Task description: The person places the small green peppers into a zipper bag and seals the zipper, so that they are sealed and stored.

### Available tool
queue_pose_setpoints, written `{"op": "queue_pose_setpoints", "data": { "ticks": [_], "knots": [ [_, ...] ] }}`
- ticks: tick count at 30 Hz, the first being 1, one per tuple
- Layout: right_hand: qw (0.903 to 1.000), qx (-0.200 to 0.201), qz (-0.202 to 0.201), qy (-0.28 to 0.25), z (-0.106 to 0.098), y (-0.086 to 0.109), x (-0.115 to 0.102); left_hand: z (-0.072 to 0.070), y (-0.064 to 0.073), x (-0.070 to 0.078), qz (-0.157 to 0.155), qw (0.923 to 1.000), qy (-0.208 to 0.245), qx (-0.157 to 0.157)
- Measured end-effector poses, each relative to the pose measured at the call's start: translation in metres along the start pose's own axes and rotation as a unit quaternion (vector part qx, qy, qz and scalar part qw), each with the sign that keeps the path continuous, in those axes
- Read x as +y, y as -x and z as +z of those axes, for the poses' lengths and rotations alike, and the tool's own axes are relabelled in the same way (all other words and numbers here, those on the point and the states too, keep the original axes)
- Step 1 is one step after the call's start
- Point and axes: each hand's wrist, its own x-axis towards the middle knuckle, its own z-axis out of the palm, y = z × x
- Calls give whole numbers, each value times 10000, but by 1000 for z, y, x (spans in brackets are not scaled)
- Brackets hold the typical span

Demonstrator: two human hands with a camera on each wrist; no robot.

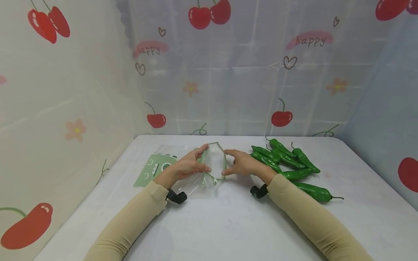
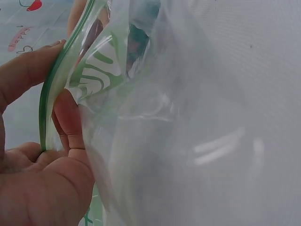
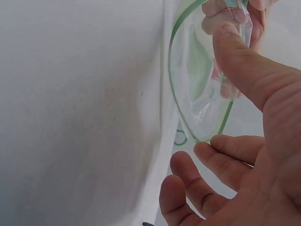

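Note:
A clear zip bag (image 1: 217, 159) with green edging stands with its mouth spread wide between both hands. My left hand (image 1: 187, 166) grips its left side; in the left wrist view the green zip strip (image 2: 44, 108) runs between the fingers and the thumb. On the right side, my right hand (image 1: 243, 164) touches the rim with thumb and fingers spread apart. The right wrist view has those fingertips (image 3: 202, 148) at a corner of the bag's mouth, the other fingers loosely bent. Nothing shows inside the bag.
Several green peppers (image 1: 302, 159) lie heaped at the right, one large pepper (image 1: 315, 192) partly behind the right sleeve. Another clear bag with a green printed face (image 1: 151, 168) lies flat at the left. Cherry-patterned sheets (image 1: 209, 72) wall the white table (image 1: 209, 228) at the back and sides.

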Motion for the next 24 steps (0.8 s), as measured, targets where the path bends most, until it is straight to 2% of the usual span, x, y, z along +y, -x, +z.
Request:
{"op": "queue_pose_setpoints", "data": {
  "ticks": [8,15,24],
  "knots": [
    [10000,32,33,-70,-2,1,0,0,2,1,-23,9999,92,-40],
    [10000,13,53,-41,-7,7,-2,0,1,-3,-83,9999,116,54],
    [10000,51,37,33,-14,11,-4,-1,0,0,-34,9999,44,118]
  ]
}}
